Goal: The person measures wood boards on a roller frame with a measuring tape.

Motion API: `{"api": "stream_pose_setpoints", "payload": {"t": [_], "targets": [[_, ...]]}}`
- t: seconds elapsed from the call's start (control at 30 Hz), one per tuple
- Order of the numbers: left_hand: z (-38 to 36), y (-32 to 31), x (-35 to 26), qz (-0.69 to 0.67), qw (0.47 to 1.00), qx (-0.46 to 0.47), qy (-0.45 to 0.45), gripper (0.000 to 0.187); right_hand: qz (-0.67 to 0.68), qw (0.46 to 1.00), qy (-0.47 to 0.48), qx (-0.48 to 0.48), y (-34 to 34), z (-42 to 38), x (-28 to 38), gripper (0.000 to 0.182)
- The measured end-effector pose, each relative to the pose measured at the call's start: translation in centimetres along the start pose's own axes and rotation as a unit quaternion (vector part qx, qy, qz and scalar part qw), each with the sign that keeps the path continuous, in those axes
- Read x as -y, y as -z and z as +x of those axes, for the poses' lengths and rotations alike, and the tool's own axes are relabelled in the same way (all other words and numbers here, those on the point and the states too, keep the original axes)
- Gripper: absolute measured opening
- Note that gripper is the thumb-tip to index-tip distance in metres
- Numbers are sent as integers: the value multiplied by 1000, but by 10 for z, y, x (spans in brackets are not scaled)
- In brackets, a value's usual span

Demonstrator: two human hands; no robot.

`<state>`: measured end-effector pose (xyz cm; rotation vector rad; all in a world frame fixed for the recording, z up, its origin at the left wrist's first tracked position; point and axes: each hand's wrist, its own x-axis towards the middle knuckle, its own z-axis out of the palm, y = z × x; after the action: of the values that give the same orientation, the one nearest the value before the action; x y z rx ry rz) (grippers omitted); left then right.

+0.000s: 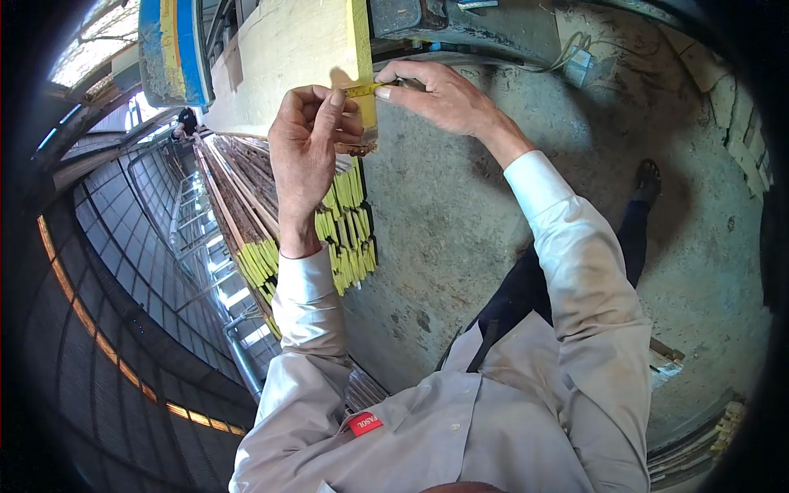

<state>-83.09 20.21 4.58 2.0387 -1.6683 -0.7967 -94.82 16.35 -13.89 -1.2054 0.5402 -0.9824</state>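
A short yellow stretch of measuring tape (362, 89) runs between my two hands, across the yellow-painted end of a wide pale board (288, 57). My left hand (308, 135) pinches the tape between thumb and fingers at the board's end. On the other side, my right hand (444, 99) is closed on the tape with thumb and forefinger, just off the painted edge. Something dark shows between those right fingers, too covered to make out. The board's near corner, by my left fingertips, looks rough and brown.
Long timbers with yellow-painted ends (349, 222) are stacked below and left of the board. A blue and yellow machine part (174, 53) stands upper left. A grey metal base (485, 33) and a cable with a box (578, 67) lie beyond my right hand. Another person (187, 122) is far off.
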Motion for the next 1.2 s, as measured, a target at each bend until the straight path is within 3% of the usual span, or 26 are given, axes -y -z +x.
{"api": "stream_pose_setpoints", "payload": {"t": [0.23,0.5,1.2], "targets": [[-3,-8,-3,40,999,-32,-14,21,30,998,35,-36,-8,-2,-5,37],[-5,-17,-5,83,994,-68,-13,22,31,999,-9,-6,-5,-5,-5,37],[-7,-25,-5,80,992,-99,-23,19,36,999,19,-9,-6,1,-9,28]]}}
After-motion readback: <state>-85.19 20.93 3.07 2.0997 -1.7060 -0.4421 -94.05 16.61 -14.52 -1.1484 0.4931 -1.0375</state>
